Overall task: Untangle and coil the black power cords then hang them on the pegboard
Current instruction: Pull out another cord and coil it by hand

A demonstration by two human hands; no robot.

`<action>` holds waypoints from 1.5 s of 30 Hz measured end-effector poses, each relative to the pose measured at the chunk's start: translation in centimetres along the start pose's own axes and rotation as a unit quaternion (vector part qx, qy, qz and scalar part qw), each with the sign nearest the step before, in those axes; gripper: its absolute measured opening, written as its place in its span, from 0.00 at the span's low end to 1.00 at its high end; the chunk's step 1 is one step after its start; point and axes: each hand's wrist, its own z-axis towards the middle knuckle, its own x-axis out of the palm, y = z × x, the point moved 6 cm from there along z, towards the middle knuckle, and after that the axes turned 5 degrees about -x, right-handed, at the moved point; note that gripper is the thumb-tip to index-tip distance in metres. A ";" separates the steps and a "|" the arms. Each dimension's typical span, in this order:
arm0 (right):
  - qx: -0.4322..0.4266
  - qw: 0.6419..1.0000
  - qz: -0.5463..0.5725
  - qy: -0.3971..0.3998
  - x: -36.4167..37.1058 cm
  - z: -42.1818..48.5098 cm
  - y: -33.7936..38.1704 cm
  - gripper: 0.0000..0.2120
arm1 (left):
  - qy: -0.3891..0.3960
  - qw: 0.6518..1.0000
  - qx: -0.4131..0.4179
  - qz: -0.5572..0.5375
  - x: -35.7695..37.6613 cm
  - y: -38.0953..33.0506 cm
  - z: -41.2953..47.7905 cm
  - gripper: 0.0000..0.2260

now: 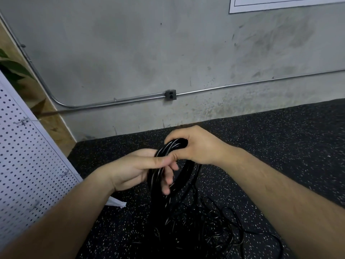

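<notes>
A coil of black power cord hangs between both hands above the speckled floor. My left hand grips the coil's left side, thumb across the strands and fingers reaching through the loop. My right hand holds the top of the coil, fingers curled over the bundled strands. Beneath the coil lies a tangled heap of black cords on the floor. The white pegboard leans at the left, with small metal hooks on it.
A black speckled rubber floor meets a grey concrete wall. A metal conduit with an outlet box runs low along the wall. A plant's leaves and a wooden panel stand behind the pegboard.
</notes>
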 end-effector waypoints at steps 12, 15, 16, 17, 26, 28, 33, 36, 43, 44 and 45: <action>0.084 0.967 0.226 -0.085 2.2 -1.2 -3.7 0.21 | -0.070 0.979 0.102 -0.160 -3.4 -2.6 -2.3 0.16; 0.118 0.944 0.307 -0.036 3.9 -1.4 -4.0 0.21 | -0.077 0.969 0.117 -0.202 -4.3 -2.9 -2.9 0.15; 0.126 0.941 0.314 -0.028 4.4 -1.5 -4.0 0.21 | -0.076 0.967 0.124 -0.211 -4.5 -2.9 -3.0 0.14; 0.136 0.937 0.320 -0.017 4.9 -1.5 -4.2 0.21 | -0.074 0.964 0.132 -0.218 -4.6 -3.0 -3.1 0.14; 0.225 0.946 0.190 0.133 12.3 -4.2 -5.3 0.11 | -0.122 0.921 0.222 -0.297 -7.0 -4.6 -4.9 0.14; 0.234 0.944 0.148 0.180 13.3 -5.1 -5.7 0.10 | -0.156 0.909 0.240 -0.302 -7.5 -4.9 -5.5 0.15; 0.253 0.955 0.133 0.082 12.4 -4.7 -6.0 0.07 | -0.280 0.890 0.244 -0.265 -8.4 -4.7 -5.8 0.13; 0.251 0.966 0.049 0.043 10.3 -3.8 -4.9 0.07 | -0.336 0.886 0.233 -0.220 -8.7 -4.4 -5.8 0.11; 0.065 0.954 -0.257 0.142 6.9 -3.2 0.6 0.11 | -0.394 0.892 0.190 -0.115 -6.9 -4.2 -5.1 0.11; 0.041 0.950 -0.275 0.144 6.6 -3.2 1.4 0.12 | -0.384 0.900 0.183 -0.101 -6.4 -4.1 -4.8 0.11; 0.024 0.946 -0.288 0.144 6.2 -3.3 2.1 0.12 | -0.371 0.908 0.173 -0.084 -5.9 -4.1 -4.5 0.12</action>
